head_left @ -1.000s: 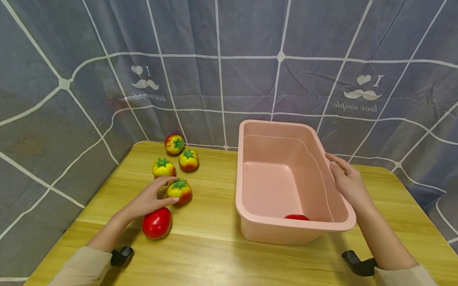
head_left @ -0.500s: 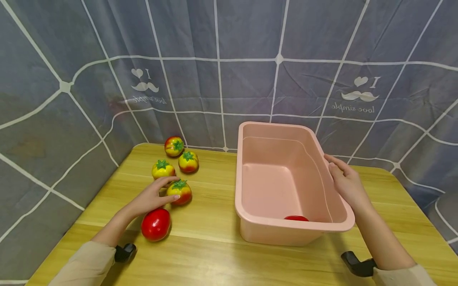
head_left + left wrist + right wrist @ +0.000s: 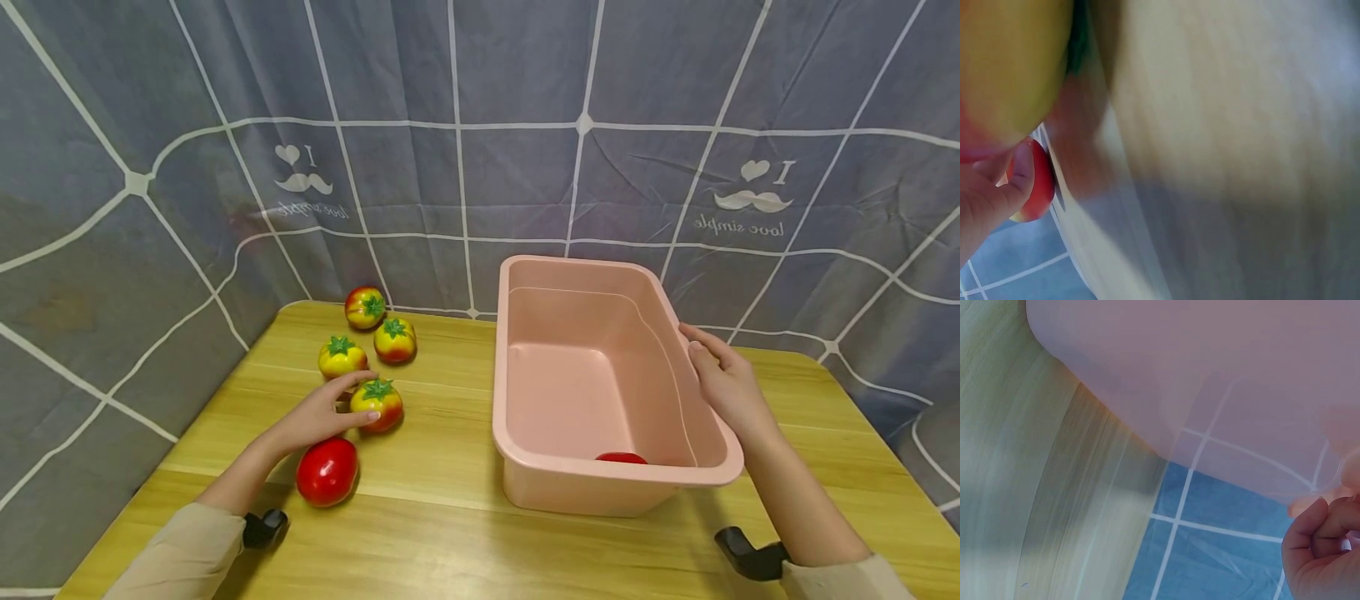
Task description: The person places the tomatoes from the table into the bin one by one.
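Observation:
My left hand [image 3: 318, 415] holds a yellow-and-red tomato [image 3: 381, 407] with a green leafy top, thumb on the near side and fingers on the far side. It rests on the table. Just nearer me, under the wrist, lies a red tomato [image 3: 327, 472]; in the left wrist view a large tomato [image 3: 1010, 69] shows yellow and red, with a green edge facing the table. At the right, my right hand [image 3: 727, 383] grips the side rim of a pink plastic tub [image 3: 517, 454]. The right wrist view shows curled fingers [image 3: 1307, 534] at the tub's edge.
Three more yellow-and-red tomatoes, a left one [image 3: 342, 358], a right one [image 3: 395, 340] and a back one [image 3: 365, 307], sit beyond my left hand. A red object [image 3: 622, 457] lies partly hidden inside the tub. A grey gridded curtain [image 3: 420, 183] hangs behind the wooden table [image 3: 435, 550].
The head view has shifted slightly. My left thumb has moved a little further along the tomato, which has barely moved. My right hand stays on the tub's rim.

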Demonstrator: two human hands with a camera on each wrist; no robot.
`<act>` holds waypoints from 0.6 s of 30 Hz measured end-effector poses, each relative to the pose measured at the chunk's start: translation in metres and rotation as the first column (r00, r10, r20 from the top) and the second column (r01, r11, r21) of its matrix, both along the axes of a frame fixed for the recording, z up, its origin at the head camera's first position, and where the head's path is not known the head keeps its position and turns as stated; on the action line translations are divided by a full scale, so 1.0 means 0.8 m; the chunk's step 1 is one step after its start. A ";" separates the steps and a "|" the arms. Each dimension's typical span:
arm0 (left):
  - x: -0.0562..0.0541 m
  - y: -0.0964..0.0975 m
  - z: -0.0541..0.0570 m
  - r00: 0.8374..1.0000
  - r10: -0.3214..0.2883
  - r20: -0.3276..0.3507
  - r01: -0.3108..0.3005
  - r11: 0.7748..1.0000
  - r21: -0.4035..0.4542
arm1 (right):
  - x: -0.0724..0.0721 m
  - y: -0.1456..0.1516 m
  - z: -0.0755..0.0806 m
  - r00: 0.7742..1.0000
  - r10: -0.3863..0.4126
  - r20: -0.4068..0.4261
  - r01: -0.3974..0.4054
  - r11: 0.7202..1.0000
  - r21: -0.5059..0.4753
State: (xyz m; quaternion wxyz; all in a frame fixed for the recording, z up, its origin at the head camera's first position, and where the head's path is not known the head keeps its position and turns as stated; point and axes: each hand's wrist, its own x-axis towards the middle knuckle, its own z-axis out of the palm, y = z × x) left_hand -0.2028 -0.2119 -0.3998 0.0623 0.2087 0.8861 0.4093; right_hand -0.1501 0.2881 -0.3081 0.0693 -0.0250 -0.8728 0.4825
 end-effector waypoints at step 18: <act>-0.005 -0.006 0.018 0.997 0.070 -0.034 -0.070 0.998 0.004 | 0.000 0.000 -0.001 1.000 0.004 0.003 -0.004 1.000 -0.023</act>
